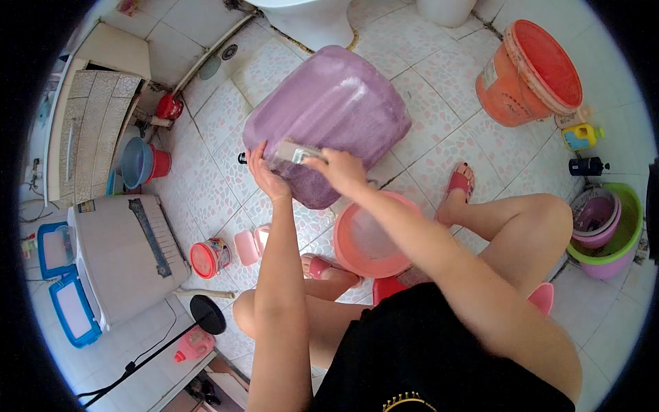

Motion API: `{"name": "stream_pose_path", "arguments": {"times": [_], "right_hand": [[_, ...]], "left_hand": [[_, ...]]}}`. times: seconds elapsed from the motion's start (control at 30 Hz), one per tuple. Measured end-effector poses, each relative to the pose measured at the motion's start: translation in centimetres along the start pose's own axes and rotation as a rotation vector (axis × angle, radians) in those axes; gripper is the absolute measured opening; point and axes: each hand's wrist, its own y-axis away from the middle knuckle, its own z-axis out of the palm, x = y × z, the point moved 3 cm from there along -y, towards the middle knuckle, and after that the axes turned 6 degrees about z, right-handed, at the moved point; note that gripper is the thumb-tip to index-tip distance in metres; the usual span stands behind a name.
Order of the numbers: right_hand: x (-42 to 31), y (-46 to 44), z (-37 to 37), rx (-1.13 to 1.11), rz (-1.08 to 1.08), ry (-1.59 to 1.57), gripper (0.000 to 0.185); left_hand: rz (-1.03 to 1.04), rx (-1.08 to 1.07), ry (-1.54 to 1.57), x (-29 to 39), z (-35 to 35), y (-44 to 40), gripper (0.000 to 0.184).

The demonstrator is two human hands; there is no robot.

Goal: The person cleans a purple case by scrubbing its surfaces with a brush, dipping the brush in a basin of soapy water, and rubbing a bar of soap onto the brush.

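A purple suitcase (329,103) with a fuzzy, wet-looking surface lies flat on the tiled floor in front of me. My right hand (341,172) is wrapped round a pale scrubbing brush (295,152), which is against the suitcase's near part. At the near left edge of the suitcase, my left hand (269,177) rests with its fingers stretched out along the side. A small black part (241,158) sticks out from the suitcase beside that hand. Below my right forearm stands a pink basin (350,237) holding cloudy water.
An orange bucket (511,86) stands at the right, near a yellow bottle (580,136) and stacked basins (628,230). On the left are a washing machine (123,254), a cabinet (99,130), a small red tub (206,259) and a pink soap box (246,248). A toilet (309,20) is ahead.
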Motion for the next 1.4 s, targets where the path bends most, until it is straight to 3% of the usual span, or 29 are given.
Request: {"name": "stream_pose_path", "arguments": {"times": [0.17,0.33,0.43,0.5,0.6,0.7,0.9,1.1,1.4], "right_hand": [[3.6,-3.8,-6.6,0.156,-0.019,0.121,0.067],[5.8,-5.1,-13.7,0.29,0.121,0.087,0.067],[6.8,-5.4,-11.2,0.405,0.085,0.021,0.069],[6.5,-5.1,-7.8,0.421,0.155,-0.268,0.073],[4.0,-3.4,-2.8,0.315,0.189,-0.263,0.075],[0.9,-1.0,0.9,0.192,0.206,-0.23,0.065],[-3.1,2.5,6.0,-0.049,0.184,-0.167,0.062],[-3.3,1.6,1.5,-0.109,0.036,-0.007,0.058],[0.4,-3.4,-5.5,-0.027,0.064,-0.026,0.059]], "left_hand": [[0.029,0.012,-0.034,0.5,-0.2,-0.1,0.05],[0.019,0.026,-0.024,0.6,0.0,-0.2,0.049],[0.016,0.033,-0.03,0.8,0.1,0.1,0.049],[0.014,0.032,-0.035,0.8,0.1,0.2,0.048],[-0.008,0.032,-0.027,0.9,0.1,0.1,0.049],[-0.016,0.046,-0.01,0.3,0.2,0.0,0.05],[-0.072,0.041,0.07,0.4,0.2,0.2,0.054],[-0.045,0.021,0.02,0.5,0.2,0.2,0.056],[0.028,0.031,-0.059,1.0,0.1,0.1,0.052]]}}
